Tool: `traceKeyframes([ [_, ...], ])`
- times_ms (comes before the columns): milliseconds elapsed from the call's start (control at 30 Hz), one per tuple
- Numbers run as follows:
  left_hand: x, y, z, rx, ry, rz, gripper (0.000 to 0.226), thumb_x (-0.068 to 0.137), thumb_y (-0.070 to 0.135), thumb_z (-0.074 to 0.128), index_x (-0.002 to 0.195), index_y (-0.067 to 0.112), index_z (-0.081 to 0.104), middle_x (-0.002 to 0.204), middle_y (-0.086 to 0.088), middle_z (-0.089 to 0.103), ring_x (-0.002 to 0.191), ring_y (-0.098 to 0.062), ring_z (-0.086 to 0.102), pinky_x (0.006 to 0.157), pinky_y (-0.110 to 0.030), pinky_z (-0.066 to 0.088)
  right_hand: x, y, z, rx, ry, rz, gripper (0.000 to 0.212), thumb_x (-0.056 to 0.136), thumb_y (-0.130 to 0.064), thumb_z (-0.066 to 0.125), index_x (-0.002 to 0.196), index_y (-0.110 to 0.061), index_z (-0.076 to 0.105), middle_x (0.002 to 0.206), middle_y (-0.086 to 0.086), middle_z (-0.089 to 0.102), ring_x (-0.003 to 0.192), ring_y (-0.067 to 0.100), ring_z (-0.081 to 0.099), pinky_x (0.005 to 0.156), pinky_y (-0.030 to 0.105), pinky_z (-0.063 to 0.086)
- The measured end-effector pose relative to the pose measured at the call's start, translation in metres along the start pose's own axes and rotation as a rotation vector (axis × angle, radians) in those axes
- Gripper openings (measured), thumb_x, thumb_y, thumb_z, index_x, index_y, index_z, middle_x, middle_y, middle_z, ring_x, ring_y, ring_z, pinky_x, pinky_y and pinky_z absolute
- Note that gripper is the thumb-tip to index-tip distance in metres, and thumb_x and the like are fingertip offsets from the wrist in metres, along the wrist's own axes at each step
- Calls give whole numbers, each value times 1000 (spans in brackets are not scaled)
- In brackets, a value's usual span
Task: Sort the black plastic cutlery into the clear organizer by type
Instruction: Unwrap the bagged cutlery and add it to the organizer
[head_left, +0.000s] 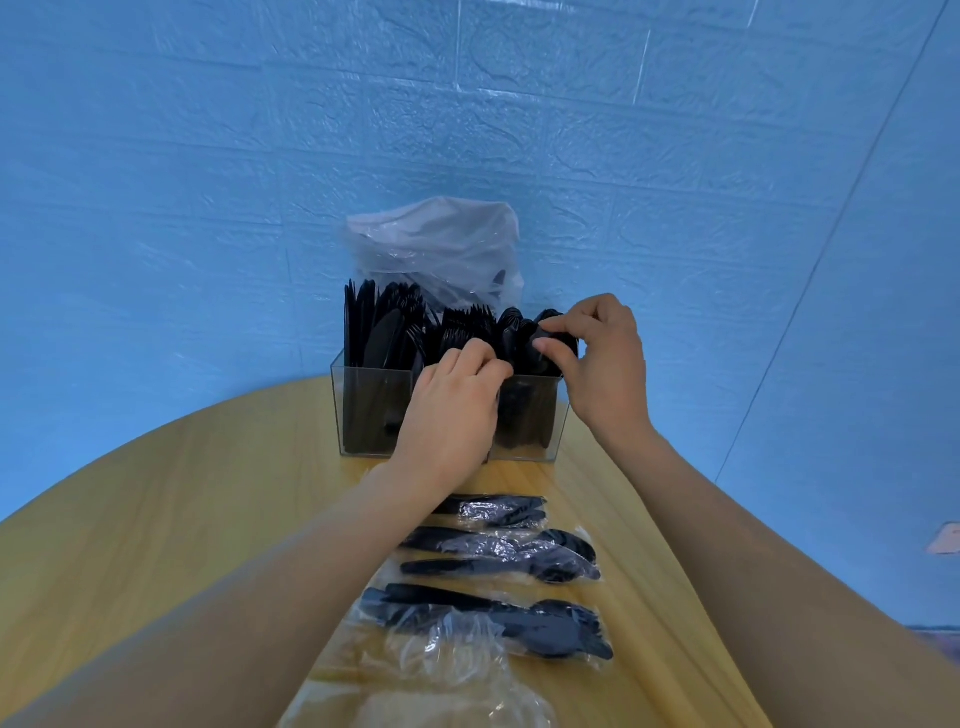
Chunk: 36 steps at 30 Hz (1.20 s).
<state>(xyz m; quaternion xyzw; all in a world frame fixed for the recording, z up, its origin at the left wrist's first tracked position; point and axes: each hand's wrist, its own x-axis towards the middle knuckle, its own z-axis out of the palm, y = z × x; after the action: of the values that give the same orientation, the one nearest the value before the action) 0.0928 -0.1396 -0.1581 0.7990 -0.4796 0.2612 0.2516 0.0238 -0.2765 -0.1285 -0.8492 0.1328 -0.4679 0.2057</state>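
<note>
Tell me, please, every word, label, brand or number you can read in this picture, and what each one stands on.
None: no text is readable anywhere in the head view.
The clear organizer, the wrapped cutlery packs and the plastic bag show no print.
A small pale object at the right edge is too blurred to tell whether it bears any writing.

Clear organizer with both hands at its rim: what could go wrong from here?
1. The clear organizer is packed; the right hand pinching a spoon into the right section could snag neighbouring pieces or mix them with the forks.
2. The left hand hides the front wall, so a push might tip or slide the organizer.
3. The forearms hang over wrapped cutlery packs and might sweep them.
</note>
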Motion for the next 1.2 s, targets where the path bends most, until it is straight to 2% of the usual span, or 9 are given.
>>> traceKeyframes([
  [67, 0, 1, 0, -9, -3, -9, 34, 92, 9, 52, 125, 14, 56, 121, -4, 49, 110, -21, 47, 91, -33, 35, -1, -1, 0, -53, -33, -6, 22, 87, -17, 66, 108, -11, 71, 98, -2, 47, 98, 13, 41, 67, 16, 29],
  [167, -1, 1, -2, 4, -31, 0, 38, 93, 12, 51, 130, 15, 52, 124, -3, 47, 113, -19, 45, 94, -32, 34, -7, -1, -2, -90, -74, 0, 28, 90, -17, 62, 118, -15, 66, 108, 3, 52, 104, 19, 43, 74, 21, 29],
  [333, -13, 0, -10, 38, -70, 27, 45, 90, 16, 55, 135, 18, 48, 130, 0, 48, 120, -19, 45, 100, -32, 33, -24, -8, -4, -93, -53, -13, 40, 92, -11, 59, 131, -16, 55, 116, 5, 54, 107, 21, 44, 78, 18, 29],
  [533, -36, -11, -43, -2, -112, -17, 45, 93, 24, 52, 138, 24, 43, 132, 8, 44, 122, -11, 40, 105, -29, 27, -59, -38, -8, 12, -46, 16, 19, 91, -11, 59, 107, -12, 68, 97, -8, 52, 93, 17, 52, 77, 2, 30],
  [600, -48, -14, -56, -44, -144, -44, 42, 93, 24, 53, 135, 24, 47, 129, 7, 46, 119, -11, 42, 104, -30, 31, -73, -51, -9, 41, -102, 35, 13, 89, -11, 61, 99, -13, 70, 93, -6, 56, 88, 13, 51, 77, 5, 33],
  [767, -89, -15, -78, -154, -230, -68, 28, 93, 27, 55, 121, 24, 57, 117, 10, 51, 106, -9, 50, 94, -29, 41, -108, -76, -15, 69, -344, 127, 7, 86, -16, 66, 91, -18, 71, 92, -4, 60, 87, 12, 55, 79, 27, 46],
  [900, -124, -12, -82, -189, -288, -76, 24, 94, 29, 53, 117, 26, 59, 115, 14, 52, 105, -5, 50, 93, -23, 40, -131, -83, -23, -45, -531, 81, 8, 84, -26, 69, 88, -19, 70, 88, -7, 59, 84, 8, 52, 75, 22, 43],
  [1067, -144, -13, -75, -213, -327, -122, 25, 93, 31, 55, 118, 28, 59, 117, 13, 52, 108, -7, 50, 94, -25, 40, -147, -82, -35, -174, -664, 83, 22, 81, -36, 70, 100, -24, 68, 96, -11, 55, 94, 8, 48, 85, 27, 42],
  [1200, -145, -14, -71, -243, -338, -172, 31, 90, 31, 60, 120, 28, 57, 121, 13, 51, 108, -5, 50, 95, -23, 41, -151, -82, -37, -266, -725, 39, 17, 88, -31, 63, 103, -23, 65, 102, -8, 59, 92, 7, 47, 84, 27, 44],
])
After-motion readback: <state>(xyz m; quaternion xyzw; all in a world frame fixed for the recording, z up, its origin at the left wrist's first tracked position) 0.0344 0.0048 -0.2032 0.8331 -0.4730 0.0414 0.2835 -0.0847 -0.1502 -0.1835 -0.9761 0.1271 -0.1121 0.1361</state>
